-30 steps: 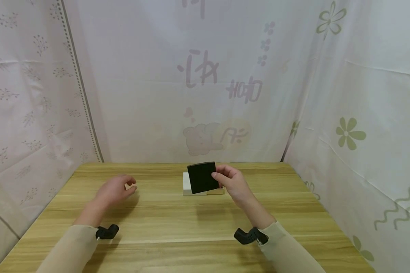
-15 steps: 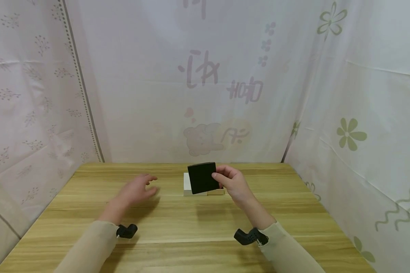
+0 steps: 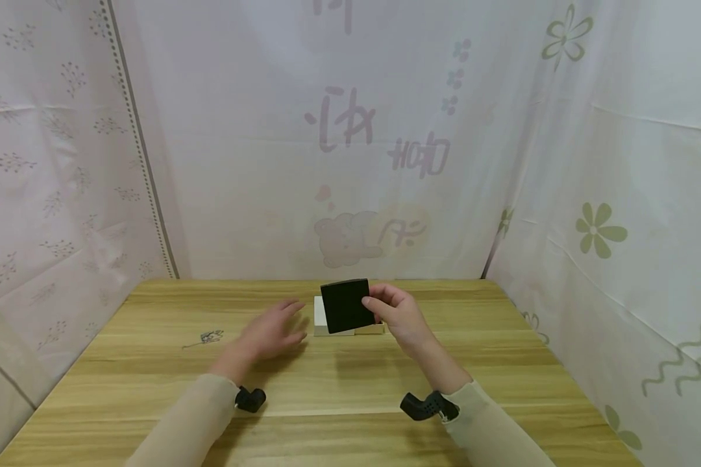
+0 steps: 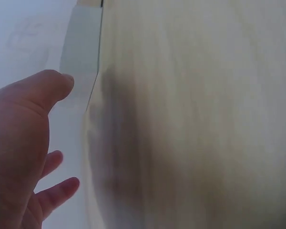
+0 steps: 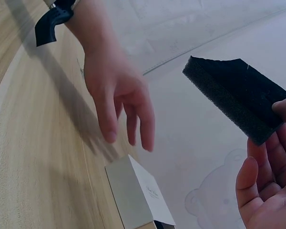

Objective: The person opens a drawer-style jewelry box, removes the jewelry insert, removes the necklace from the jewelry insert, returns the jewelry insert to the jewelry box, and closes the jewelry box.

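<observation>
My right hand (image 3: 400, 318) pinches a square black foam pad (image 3: 346, 306) at its right edge, thumb in front. In the right wrist view, the foam (image 5: 233, 93) shows a thick, porous side. Behind it on the table stands a small white box (image 3: 320, 318), partly hidden by the foam, with a tan part showing at its right. My left hand (image 3: 271, 329) is empty, fingers spread and loosely bent, just left of the box. A thin, tangled silvery chain-like thing (image 3: 211, 336) lies on the table to the left of that hand.
The wooden table (image 3: 304, 434) ends at a patterned cloth curtain (image 3: 257, 194) at the back, with more cloth on both sides. Each wrist wears a black camera mount (image 3: 429, 405).
My left hand has moved right, from the table's left part to near the box. The chain-like thing has come into view behind it. My right hand holds the foam still.
</observation>
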`<move>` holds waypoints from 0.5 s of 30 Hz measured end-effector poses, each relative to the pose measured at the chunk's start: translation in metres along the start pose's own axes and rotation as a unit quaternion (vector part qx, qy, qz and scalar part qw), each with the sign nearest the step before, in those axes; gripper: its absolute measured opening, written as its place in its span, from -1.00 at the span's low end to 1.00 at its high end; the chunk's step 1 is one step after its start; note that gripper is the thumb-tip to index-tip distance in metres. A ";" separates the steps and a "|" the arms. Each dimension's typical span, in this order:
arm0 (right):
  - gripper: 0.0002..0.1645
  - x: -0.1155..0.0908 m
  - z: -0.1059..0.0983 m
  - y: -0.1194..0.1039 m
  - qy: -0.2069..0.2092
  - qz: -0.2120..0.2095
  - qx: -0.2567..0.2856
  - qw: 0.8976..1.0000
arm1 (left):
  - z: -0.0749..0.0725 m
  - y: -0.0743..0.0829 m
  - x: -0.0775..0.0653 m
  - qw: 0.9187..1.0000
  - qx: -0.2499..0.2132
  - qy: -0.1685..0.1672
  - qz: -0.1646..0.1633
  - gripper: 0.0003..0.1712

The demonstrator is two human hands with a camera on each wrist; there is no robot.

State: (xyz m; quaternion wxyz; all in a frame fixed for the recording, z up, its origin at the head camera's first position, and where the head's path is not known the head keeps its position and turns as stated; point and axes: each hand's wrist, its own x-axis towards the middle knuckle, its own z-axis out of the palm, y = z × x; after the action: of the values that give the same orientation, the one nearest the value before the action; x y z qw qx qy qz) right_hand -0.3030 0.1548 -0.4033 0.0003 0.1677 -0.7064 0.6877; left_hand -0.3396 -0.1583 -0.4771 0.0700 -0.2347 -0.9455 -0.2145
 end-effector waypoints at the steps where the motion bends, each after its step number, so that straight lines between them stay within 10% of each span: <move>1: -0.84 0.000 0.000 0.000 0.001 0.001 0.001 1.000 | 0.003 0.002 0.002 1.000 0.002 0.001 0.003 -0.17; 15: -0.85 0.000 -0.001 0.000 0.001 0.002 0.004 1.000 | 0.027 0.029 0.031 1.000 0.006 -0.001 0.023 -0.16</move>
State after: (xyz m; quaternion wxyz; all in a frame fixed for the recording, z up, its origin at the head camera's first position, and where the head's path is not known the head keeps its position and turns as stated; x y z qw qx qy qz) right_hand -0.3029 0.1560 -0.4036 -0.0011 0.1660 -0.7040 0.6905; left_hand -0.3537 -0.1109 -0.4830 0.0751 -0.2560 -0.9413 -0.2069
